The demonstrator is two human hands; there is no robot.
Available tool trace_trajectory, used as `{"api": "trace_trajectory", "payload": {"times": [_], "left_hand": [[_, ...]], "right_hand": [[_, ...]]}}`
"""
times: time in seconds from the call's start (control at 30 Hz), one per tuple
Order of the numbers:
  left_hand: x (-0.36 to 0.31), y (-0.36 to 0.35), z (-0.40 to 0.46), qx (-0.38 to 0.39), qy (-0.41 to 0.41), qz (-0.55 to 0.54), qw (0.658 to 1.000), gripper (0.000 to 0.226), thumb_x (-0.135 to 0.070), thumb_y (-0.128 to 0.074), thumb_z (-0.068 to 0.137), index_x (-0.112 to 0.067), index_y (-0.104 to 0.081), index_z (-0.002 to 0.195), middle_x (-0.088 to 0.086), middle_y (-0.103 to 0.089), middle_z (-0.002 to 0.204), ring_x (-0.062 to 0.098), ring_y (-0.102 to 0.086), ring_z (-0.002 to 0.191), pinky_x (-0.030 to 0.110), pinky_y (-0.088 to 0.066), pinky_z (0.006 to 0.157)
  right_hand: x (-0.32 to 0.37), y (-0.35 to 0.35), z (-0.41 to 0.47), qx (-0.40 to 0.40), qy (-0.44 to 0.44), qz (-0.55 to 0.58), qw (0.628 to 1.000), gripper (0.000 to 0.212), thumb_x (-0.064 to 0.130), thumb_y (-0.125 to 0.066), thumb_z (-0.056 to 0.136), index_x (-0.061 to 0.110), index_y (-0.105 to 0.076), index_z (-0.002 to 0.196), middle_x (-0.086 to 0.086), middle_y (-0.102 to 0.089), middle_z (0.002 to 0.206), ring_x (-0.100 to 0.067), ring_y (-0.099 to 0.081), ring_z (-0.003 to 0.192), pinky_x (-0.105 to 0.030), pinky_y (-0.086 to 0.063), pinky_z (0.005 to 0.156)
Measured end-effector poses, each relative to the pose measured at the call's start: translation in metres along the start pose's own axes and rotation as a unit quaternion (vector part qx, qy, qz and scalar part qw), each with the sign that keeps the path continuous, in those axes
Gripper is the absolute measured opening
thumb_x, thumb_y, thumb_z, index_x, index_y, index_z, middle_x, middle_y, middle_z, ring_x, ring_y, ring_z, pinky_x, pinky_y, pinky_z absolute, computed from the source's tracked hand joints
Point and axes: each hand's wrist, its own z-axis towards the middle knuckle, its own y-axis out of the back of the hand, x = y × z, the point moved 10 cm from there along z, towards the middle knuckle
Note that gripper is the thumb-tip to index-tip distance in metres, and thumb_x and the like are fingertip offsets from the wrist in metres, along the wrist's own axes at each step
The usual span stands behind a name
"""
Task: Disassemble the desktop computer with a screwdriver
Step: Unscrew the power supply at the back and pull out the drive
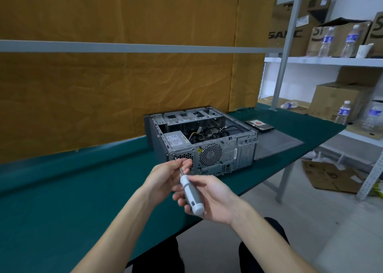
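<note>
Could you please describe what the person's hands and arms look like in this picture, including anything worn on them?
Both the left hand and the right hand are bare, with no gloves, rings or watch to be seen. Both forearms are uncovered right down to the bottom edge of the picture, so no sleeve shows. No markings, bandages or straps appear on either arm. Dark trousers show below, at the knees.

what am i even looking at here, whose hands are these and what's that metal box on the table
This is one picture from a camera worn on a person's head, looking down at their own two bare hands; no robot is involved. The metal box is a desktop computer with its side off, lying on a green table. The right hand holds the white handle of a screwdriver. The left hand pinches its thin shaft, steadying the tip at a screw on the computer's back corner. A flat black drive lies beyond the computer.
</note>
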Motion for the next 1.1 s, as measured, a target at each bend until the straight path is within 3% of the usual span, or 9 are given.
{"api": "trace_trajectory", "payload": {"times": [0.13,0.27,0.43,0.5,0.7,0.77,0.83,0.9,1.1], "left_hand": [[-0.006,0.003,0.0,-0.021,-0.038,0.032,0.999,0.023,-0.006,-0.058,0.101,0.012,-0.066,0.112,0.019,-0.076,0.101,0.018,-0.076,0.077,0.023,-0.06,0.063],[-0.004,0.001,-0.001,-0.034,-0.056,0.025,0.998,0.019,-0.002,-0.063,0.097,0.013,-0.066,0.108,0.019,-0.077,0.097,0.018,-0.076,0.079,0.021,-0.061,0.064],[0.004,-0.007,-0.002,-0.003,-0.012,-0.004,1.0,0.021,-0.013,-0.06,0.1,-0.002,-0.071,0.115,0.009,-0.078,0.106,0.007,-0.075,0.075,0.02,-0.056,0.055],[0.006,-0.007,-0.002,0.008,-0.009,-0.018,1.0,0.023,-0.015,-0.058,0.102,-0.003,-0.07,0.118,0.007,-0.077,0.108,0.006,-0.075,0.081,0.019,-0.058,0.064],[-0.008,0.004,0.001,-0.048,-0.065,0.077,0.994,0.022,-0.007,-0.064,0.098,0.013,-0.068,0.106,0.018,-0.077,0.093,0.018,-0.077,0.078,0.022,-0.059,0.063],[-0.008,0.004,0.0,-0.042,-0.062,0.067,0.995,0.022,-0.004,-0.062,0.098,0.014,-0.066,0.109,0.02,-0.077,0.094,0.018,-0.076,0.076,0.022,-0.059,0.062],[-0.005,0.004,0.0,-0.024,-0.048,0.041,0.998,0.023,-0.004,-0.059,0.1,0.013,-0.065,0.114,0.02,-0.076,0.099,0.017,-0.076,0.075,0.021,-0.058,0.06],[-0.003,0.004,-0.002,-0.009,-0.038,0.027,0.999,0.023,-0.006,-0.058,0.101,0.009,-0.066,0.117,0.017,-0.077,0.101,0.014,-0.075,0.072,0.021,-0.056,0.056],[-0.002,-0.001,0.0,0.016,-0.027,0.012,0.999,0.026,-0.002,-0.045,0.105,0.011,-0.061,0.122,0.021,-0.075,0.109,0.02,-0.076,0.089,0.023,-0.061,0.071]], "right_hand": [[0.015,0.014,0.003,-0.145,0.081,-0.22,0.961,0.032,0.024,-0.052,0.104,-0.007,-0.056,0.109,-0.02,-0.069,0.076,-0.027,-0.068,0.058,-0.032,-0.055,0.05],[0.022,0.023,-0.001,-0.196,0.124,-0.292,0.928,0.025,0.027,-0.058,0.101,0.002,-0.061,0.099,-0.014,-0.068,0.067,-0.025,-0.066,0.052,-0.03,-0.053,0.046],[-0.001,0.005,0.003,-0.022,0.01,-0.017,1.0,0.033,0.034,-0.052,0.105,0.002,-0.062,0.109,-0.021,-0.069,0.088,-0.026,-0.068,0.068,-0.032,-0.058,0.058],[0.003,0.007,0.004,-0.03,0.019,-0.06,0.998,0.031,0.028,-0.049,0.105,0.0,-0.059,0.113,-0.02,-0.071,0.089,-0.025,-0.07,0.069,-0.03,-0.057,0.056],[0.031,0.026,-0.002,-0.234,0.133,-0.404,0.874,0.019,0.023,-0.055,0.096,0.007,-0.061,0.088,-0.01,-0.069,0.063,-0.023,-0.066,0.048,-0.027,-0.05,0.041],[0.025,0.027,-0.001,-0.214,0.12,-0.36,0.9,0.02,0.028,-0.059,0.098,0.008,-0.059,0.092,-0.009,-0.068,0.065,-0.021,-0.065,0.049,-0.028,-0.05,0.044],[0.005,0.017,0.004,-0.107,0.05,-0.168,0.979,0.031,0.034,-0.054,0.104,0.003,-0.055,0.109,-0.015,-0.069,0.078,-0.024,-0.066,0.061,-0.032,-0.054,0.054],[-0.006,0.005,0.002,-0.024,0.001,-0.044,0.999,0.038,0.033,-0.045,0.107,-0.002,-0.053,0.118,-0.021,-0.069,0.09,-0.027,-0.068,0.073,-0.033,-0.056,0.063],[0.02,0.029,0.001,-0.21,0.117,-0.306,0.921,0.023,0.02,-0.062,0.095,-0.003,-0.063,0.094,-0.018,-0.071,0.072,-0.029,-0.069,0.057,-0.039,-0.059,0.054]]}}
